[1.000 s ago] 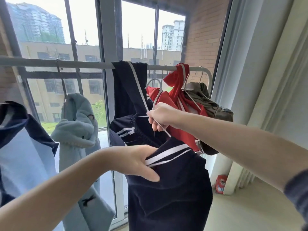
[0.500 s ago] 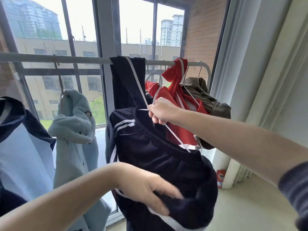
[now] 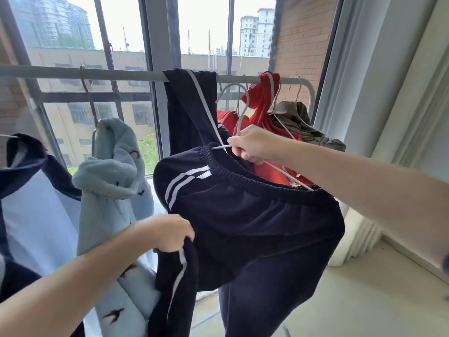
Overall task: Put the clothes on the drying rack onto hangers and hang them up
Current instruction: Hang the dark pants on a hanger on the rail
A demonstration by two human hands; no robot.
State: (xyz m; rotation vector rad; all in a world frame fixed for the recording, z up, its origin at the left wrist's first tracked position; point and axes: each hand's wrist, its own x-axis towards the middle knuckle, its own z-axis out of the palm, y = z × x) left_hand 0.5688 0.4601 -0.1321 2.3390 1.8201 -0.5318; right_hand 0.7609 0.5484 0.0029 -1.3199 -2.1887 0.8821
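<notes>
The rack rail (image 3: 121, 75) has the navy track pants (image 3: 243, 215) slung over its middle. A light blue fleece (image 3: 109, 161) hangs to the left, and a red garment (image 3: 262, 103) and an olive one (image 3: 298, 120) are bunched at the far right. The right hand (image 3: 252, 144) is closed round the grey hanger (image 3: 239, 110) at the waistband, and the left hand (image 3: 167, 232) clutches a striped pant leg lower down, nearer.

grey rail (image 3: 121, 75) of the drying rack, level across the window, bending down at its right end. from left to right on it: a metal hook (image 3: 82, 71) carrying a pale blue fleece (image 3: 111, 161); one leg of navy trousers (image 3: 189, 105) with a white stripe, draped over the bar; a red garment (image 3: 263, 98) slung over it just beside; last, near the bend, a wire hook (image 3: 297, 86) above an olive garment (image 3: 303, 120).
</notes>
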